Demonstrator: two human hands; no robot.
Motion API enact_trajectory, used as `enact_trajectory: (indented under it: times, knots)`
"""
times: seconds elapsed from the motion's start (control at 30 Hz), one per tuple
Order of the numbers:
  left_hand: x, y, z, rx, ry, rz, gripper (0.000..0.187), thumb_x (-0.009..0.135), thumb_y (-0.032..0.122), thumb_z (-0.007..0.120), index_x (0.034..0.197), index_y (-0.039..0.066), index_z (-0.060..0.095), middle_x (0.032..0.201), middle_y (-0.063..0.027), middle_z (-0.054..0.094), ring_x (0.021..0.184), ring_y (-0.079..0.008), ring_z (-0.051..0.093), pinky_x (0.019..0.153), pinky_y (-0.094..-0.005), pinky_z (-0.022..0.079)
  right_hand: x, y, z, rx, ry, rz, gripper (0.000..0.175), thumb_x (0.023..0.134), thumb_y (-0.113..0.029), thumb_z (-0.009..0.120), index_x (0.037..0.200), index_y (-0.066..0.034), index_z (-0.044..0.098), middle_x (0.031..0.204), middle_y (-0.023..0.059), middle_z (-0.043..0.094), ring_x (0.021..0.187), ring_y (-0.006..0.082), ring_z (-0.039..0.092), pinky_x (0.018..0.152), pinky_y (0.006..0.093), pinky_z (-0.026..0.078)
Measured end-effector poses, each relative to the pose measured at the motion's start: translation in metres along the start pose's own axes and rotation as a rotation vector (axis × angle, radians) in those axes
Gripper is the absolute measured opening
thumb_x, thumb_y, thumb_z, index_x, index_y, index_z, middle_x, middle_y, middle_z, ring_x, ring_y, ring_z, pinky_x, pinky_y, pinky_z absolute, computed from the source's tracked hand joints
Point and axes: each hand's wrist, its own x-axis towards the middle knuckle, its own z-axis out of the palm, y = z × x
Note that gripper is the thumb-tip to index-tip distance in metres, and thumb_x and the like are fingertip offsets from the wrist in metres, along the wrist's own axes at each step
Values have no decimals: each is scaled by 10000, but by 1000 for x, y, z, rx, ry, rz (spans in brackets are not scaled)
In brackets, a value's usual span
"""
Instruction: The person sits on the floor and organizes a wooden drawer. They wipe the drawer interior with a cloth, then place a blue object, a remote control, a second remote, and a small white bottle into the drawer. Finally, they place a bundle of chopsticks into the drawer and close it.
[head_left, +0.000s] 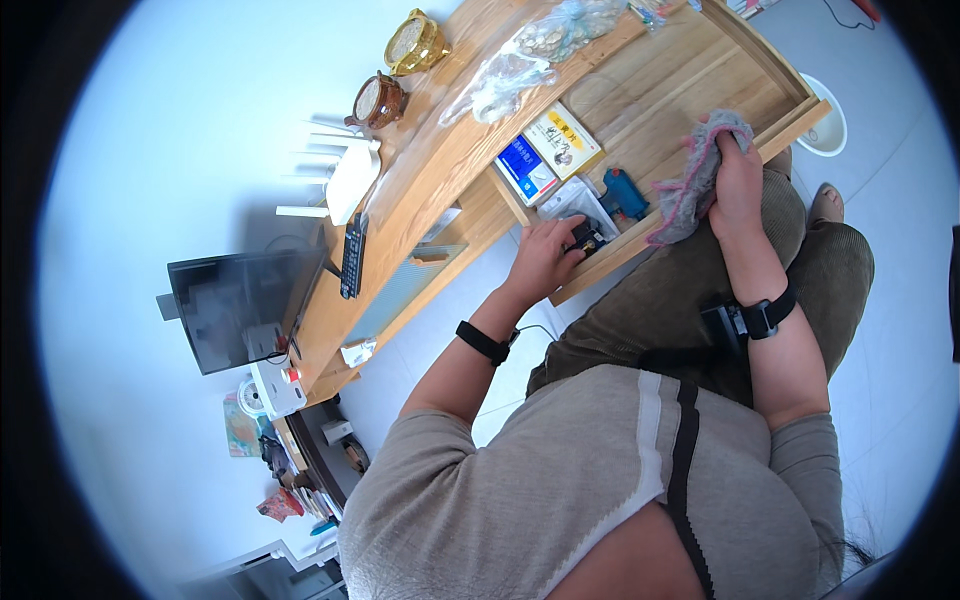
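Note:
My left hand (551, 255) reaches into the left end of an open wooden drawer (679, 90), its fingers on a small dark item (589, 244) beside a clear plastic pouch (574, 202); whether it grips the item I cannot tell. A grey cloth with pink edging (686, 187) is bunched in my right hand (735, 176), above the drawer's front edge. Between the hands a teal-blue plastic object (624, 193) lies in the drawer. A yellow-and-white medicine box (562, 140) and a blue-and-white one (525, 169) lie along the drawer's back side.
On the wooden cabinet top stand a gold pot (416, 45), a brown pot (379, 101), a white router (352, 180), a remote control (353, 255) and a television (244, 307). Plastic bags (502, 82) lie near the drawer. A white bucket (829, 120) stands on the floor beyond the drawer.

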Motion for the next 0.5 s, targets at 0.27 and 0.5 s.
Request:
enact_trajectory:
  times: [0.27, 0.5]
  knots:
    - [7, -8, 1, 63, 189, -7, 381, 831, 79, 639, 1207, 116, 591, 1047, -89, 584, 1020, -264, 539, 929, -432, 362, 1, 2, -1, -70, 1, -21, 199, 979, -157, 495, 1061, -7, 597, 920, 80, 645, 854, 205, 662, 738, 308, 506]
    - [43, 7, 7, 272, 46, 208, 429, 828, 163, 649, 1248, 133, 566, 1296, -40, 530, 1210, -264, 447, 1003, -471, 282, 0, 0, -1, -51, 5, -14, 131, 961, -134, 524, 974, -21, 589, 850, 68, 637, 794, 199, 673, 660, 321, 528]
